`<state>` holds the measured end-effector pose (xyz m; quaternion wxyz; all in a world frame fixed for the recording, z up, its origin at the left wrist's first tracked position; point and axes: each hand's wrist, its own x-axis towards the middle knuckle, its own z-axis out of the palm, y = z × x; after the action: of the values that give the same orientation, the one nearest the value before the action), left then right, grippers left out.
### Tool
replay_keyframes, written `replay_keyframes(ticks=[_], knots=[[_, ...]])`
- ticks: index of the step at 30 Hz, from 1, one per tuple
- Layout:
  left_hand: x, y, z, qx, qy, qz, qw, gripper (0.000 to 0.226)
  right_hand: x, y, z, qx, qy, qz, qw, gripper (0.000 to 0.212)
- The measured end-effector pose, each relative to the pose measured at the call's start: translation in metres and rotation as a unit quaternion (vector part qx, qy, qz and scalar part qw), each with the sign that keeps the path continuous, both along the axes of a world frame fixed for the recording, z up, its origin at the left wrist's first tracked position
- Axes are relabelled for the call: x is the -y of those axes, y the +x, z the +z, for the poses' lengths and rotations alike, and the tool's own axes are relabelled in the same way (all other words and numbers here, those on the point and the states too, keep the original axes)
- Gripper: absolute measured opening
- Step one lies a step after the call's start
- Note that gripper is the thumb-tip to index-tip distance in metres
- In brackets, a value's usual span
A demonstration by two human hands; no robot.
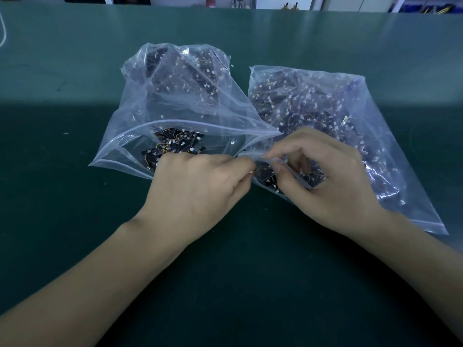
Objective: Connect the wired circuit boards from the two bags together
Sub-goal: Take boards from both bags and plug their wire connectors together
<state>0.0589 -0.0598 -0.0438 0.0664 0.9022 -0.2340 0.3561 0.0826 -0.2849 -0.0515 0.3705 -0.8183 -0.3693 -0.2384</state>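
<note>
Two clear zip bags lie side by side on the green table. The left bag (175, 96) gapes open toward me, showing several small black circuit boards (172, 146) with thin wires and white plugs. The right bag (338, 116) holds many more of the same boards. My left hand (200, 189) is curled at the near edge of the left bag, its fingertips pinching at a wire end next to a black board (265, 172). My right hand (323, 181) pinches the right bag's mouth rim over that board.
The dark green table (75, 171) stretches all round the bags. A white cord (3, 28) hangs at the far left edge. Shelving and small items (236, 2) stand behind the table's far edge.
</note>
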Motion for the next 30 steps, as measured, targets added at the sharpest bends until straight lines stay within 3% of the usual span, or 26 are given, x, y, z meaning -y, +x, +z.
replay_keyframes(ticks=[4, 10, 15, 18, 23, 30], knots=[[0.007, -0.001, 0.004, -0.037, 0.049, 0.034, 0.997, 0.02, -0.001, -0.001, 0.0, -0.004, -0.005, 0.007, 1.0, 0.02], [0.009, -0.002, 0.004, -0.1, 0.138, 0.038, 0.985, 0.035, -0.002, -0.001, 0.0, -0.006, -0.007, 0.011, 1.0, 0.019], [0.011, -0.003, 0.0, -0.102, 0.206, 0.018, 0.973, 0.019, -0.002, -0.001, -0.001, -0.005, -0.012, 0.012, 1.0, 0.02], [0.008, -0.002, -0.002, -0.085, 0.164, 0.006, 0.983, 0.013, -0.002, -0.001, -0.001, -0.007, -0.008, 0.01, 1.0, 0.02], [0.0, -0.003, 0.003, -0.125, -0.022, -0.041, 0.991, 0.022, 0.0, -0.001, 0.001, 0.002, -0.002, -0.006, 1.0, 0.016], [-0.029, 0.01, 0.002, -0.131, -0.048, 0.06, 0.988, 0.028, 0.0, -0.001, 0.0, -0.007, 0.003, -0.015, 1.0, 0.017]])
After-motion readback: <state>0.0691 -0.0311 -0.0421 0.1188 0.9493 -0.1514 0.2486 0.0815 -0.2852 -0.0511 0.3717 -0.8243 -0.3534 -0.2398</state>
